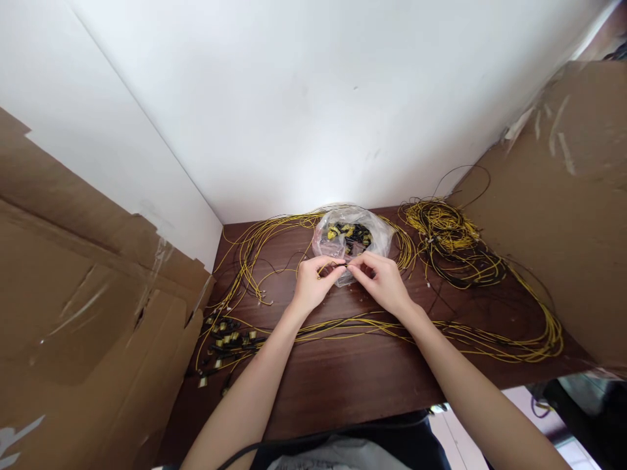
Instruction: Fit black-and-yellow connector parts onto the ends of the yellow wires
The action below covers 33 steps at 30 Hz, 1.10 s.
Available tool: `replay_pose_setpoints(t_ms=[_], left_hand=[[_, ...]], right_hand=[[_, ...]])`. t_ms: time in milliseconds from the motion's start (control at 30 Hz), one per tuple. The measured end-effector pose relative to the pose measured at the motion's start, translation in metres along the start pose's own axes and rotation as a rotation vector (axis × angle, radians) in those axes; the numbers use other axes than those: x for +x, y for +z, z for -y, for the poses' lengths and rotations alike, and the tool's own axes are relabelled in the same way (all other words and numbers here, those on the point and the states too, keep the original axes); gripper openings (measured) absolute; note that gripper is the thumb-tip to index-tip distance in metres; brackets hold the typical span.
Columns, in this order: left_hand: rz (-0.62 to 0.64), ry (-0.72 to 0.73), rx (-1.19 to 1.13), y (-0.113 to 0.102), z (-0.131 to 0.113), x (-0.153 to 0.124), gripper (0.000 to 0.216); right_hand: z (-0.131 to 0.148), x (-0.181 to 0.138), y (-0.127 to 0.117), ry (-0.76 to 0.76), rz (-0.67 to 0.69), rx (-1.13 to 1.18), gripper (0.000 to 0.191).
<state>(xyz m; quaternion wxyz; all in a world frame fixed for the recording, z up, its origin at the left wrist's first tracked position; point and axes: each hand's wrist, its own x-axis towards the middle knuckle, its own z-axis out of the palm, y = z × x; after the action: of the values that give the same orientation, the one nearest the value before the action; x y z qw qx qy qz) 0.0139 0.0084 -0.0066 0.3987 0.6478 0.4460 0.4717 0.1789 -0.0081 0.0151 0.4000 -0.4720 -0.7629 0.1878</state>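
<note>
My left hand [313, 284] and my right hand [382, 281] meet over the middle of a dark wooden table [353, 378]. Both are pinched closed on the end of a thin yellow and black wire [337, 266] and a small black part between their fingertips. Right behind the hands lies a clear plastic bag [350, 238] with several small yellow and black connectors inside. Long yellow wires [372, 323] run across the table under my wrists.
A tangled coil of yellow and black wires [448, 238] lies at the back right. Several wires with small connectors [228, 339] lie at the left. Cardboard sheets [88, 307] [563, 202] stand on both sides, against white walls.
</note>
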Motion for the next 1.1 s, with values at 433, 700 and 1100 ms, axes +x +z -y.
replay_pose_setpoints(t_ms=[433, 700, 1100], left_hand=[[-0.055, -0.046, -0.094, -0.0016, 0.0006, 0.0027, 0.02], [-0.044, -0.019, -0.12, -0.0032, -0.0018, 0.0026, 0.019], [-0.061, -0.035, -0.094, -0.0016, -0.0039, 0.0018, 0.018]], right_hand=[[-0.0032, 0.0014, -0.0061, 0.179, 0.001, 0.127, 0.018], [-0.0065, 0.0031, -0.0071, 0.428, 0.132, 0.54, 0.03], [-0.0056, 0.0015, -0.0025, 0.37, 0.026, 0.447, 0.023]])
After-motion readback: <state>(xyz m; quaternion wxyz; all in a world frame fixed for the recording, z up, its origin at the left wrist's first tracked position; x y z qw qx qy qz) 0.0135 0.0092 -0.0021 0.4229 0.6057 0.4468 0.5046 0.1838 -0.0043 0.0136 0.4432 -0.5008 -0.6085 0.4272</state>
